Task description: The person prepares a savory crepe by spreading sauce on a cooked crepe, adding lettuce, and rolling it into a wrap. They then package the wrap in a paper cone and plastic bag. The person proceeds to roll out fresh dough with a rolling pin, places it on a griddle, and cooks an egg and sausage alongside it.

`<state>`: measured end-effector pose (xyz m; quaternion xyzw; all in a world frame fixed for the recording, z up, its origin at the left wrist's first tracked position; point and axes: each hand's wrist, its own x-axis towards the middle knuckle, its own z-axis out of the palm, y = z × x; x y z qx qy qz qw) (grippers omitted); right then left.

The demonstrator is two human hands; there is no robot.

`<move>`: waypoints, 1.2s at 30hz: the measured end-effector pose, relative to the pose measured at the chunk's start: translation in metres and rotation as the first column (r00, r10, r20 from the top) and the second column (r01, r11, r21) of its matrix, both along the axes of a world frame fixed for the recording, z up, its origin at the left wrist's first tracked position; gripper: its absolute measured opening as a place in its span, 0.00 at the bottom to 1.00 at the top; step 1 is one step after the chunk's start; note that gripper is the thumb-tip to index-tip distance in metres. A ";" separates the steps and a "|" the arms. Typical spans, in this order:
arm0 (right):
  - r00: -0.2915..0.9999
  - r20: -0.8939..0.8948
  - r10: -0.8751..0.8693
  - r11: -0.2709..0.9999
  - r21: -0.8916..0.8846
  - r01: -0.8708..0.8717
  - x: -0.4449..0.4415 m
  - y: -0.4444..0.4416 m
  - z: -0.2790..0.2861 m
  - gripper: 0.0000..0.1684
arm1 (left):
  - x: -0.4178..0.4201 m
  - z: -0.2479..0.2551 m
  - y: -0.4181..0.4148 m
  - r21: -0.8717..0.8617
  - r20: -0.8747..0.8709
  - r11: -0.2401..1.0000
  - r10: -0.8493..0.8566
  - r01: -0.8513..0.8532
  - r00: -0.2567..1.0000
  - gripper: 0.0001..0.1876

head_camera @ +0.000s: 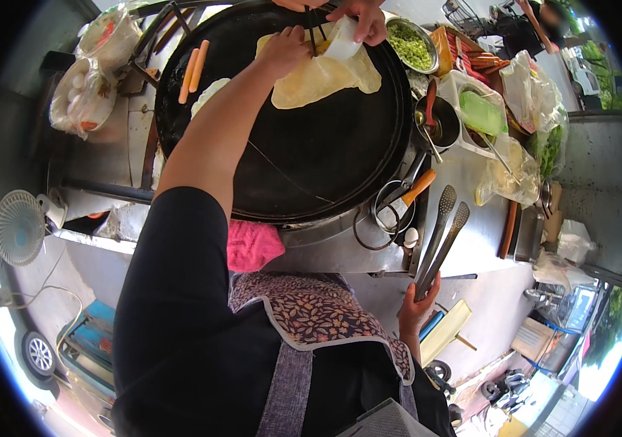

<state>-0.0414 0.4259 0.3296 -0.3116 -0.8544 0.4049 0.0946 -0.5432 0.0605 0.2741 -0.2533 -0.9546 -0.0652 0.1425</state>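
My left hand [284, 50] reaches across the round black griddle [311, 158], its curled fingers pinching a thin pale-yellow flatbread [311, 87]. Just beyond, another person's hands hold a white bowl [344, 39] tipped over the flatbread and a pair of dark chopsticks [312, 33]. Low at the right, in front of the counter, my right hand [421, 303] grips dark metal tongs [442, 235] with perforated tips pointing up and apart. Two sausages [193, 71] lie on the griddle's left side. A whitish piece of dough [208, 95] is partly hidden behind my left forearm.
Right of the griddle stand a bowl of chopped greens [410, 46], a dark pot [442, 123] with a red-handled brush, and a metal cup [394, 210] holding scrapers. An eggshell [410, 237] sits nearby. A pink cloth [253, 246] lies at the front edge; bagged eggs [79, 95] stand left.
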 end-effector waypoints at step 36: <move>0.209 0.500 0.840 -0.406 0.836 -0.369 -0.289 0.063 0.062 0.47 | 0.089 0.000 0.056 0.085 0.413 0.868 0.416 -0.489 0.810 0.18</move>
